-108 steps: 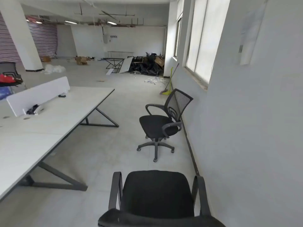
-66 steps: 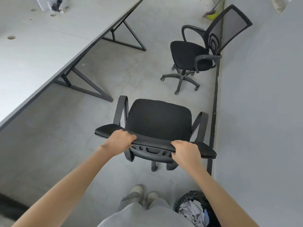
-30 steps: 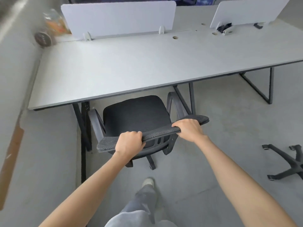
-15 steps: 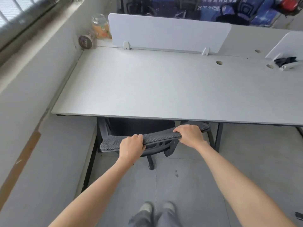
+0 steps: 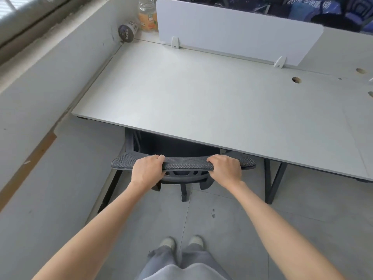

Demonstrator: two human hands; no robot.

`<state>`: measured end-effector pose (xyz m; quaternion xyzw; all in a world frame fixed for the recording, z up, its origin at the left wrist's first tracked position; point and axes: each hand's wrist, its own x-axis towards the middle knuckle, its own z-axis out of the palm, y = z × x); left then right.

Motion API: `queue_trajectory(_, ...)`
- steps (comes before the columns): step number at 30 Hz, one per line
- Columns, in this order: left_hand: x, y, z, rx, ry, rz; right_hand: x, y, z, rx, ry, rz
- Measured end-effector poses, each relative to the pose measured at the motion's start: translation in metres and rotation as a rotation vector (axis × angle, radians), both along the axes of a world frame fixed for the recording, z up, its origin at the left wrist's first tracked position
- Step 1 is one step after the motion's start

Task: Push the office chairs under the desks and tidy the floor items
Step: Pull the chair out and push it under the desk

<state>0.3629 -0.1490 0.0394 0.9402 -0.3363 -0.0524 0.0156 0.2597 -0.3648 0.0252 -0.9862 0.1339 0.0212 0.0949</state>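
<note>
Office chair (image 5: pixel 182 165), black with a mesh back, sits almost wholly tucked beneath the near edge of a pale grey tabletop (image 5: pixel 212 102), close to its near left corner. From the head camera we look down along two bare forearms. Our left hand (image 5: pixel 147 172) and right hand (image 5: pixel 225 171) are both curled closed over the top rim of the backrest, fingers wrapped over the front of the mesh. Only the backrest, part of the spine and one caster show; the seat is hidden under the tabletop. Our feet stand on the grey tiled floor just behind.

What could go wrong, in our judgement: an armrest may catch under the tabletop edge or strike the dark desk leg (image 5: pixel 272 184) at the right, jolting the chair to a stop. Pushing further could pinch our knuckles between backrest and tabletop edge. The chair's left side sits near the wall-side frame, so a skewed push might jam it there.

At the far left corner of the tabletop stand a glass jar (image 5: pixel 148 15) with an orange label and a roll of tape (image 5: pixel 127 31); printing on both is too small to read. Behind the white divider panel (image 5: pixel 236 29), a blue banner (image 5: pixel 308 5) shows the digits "2025" followed by characters we cannot make out.
</note>
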Motion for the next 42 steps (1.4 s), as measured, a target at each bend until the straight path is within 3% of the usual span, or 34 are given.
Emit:
queue_trajectory(6, -0.014, 0.001, 0.002, -0.284, 0.076, -0.111, -0.002, 0.000, 0.007, 0.055, -0.019, 0.060)
queue_trajectory(11, -0.031, -0.007, 0.021, -0.462, 0.325, -0.023, -0.020, 0.003, 0.029, 0.244, -0.010, 0.112)
queue_trajectory(15, -0.064, -0.010, 0.034, -0.761, 0.524, 0.053, -0.071, 0.017, 0.031, 0.639, -0.289, -0.167)
queue_trajectory(18, -0.092, -0.010, 0.019, -0.800, 0.774, 0.085, -0.127, 0.035, 0.016, 1.004, -0.407, -0.495)
queue_trajectory(20, -0.104, -0.010, -0.002, -0.733, 0.961, 0.097, -0.171, 0.052, -0.001, 1.179, -0.465, -0.726)
queue_trajectory(24, -0.126, -0.018, -0.033, -0.453, 1.158, -0.054, -0.256, 0.110, -0.026, 1.217, -0.573, -1.156)
queue_trajectory(32, -0.243, -0.126, -0.024, -0.062, 1.305, -0.734, -0.363, 0.254, -0.031, 0.974, -1.004, -1.979)
queue_trajectory(37, -0.367, -0.175, -0.021, 0.114, 1.345, -1.050, -0.413, 0.284, -0.043, 0.878, -1.304, -2.262)
queue_trajectory(42, -0.477, -0.191, -0.035, 0.259, 1.331, -1.100, -0.511, 0.256, -0.048, 0.864, -1.427, -2.336)
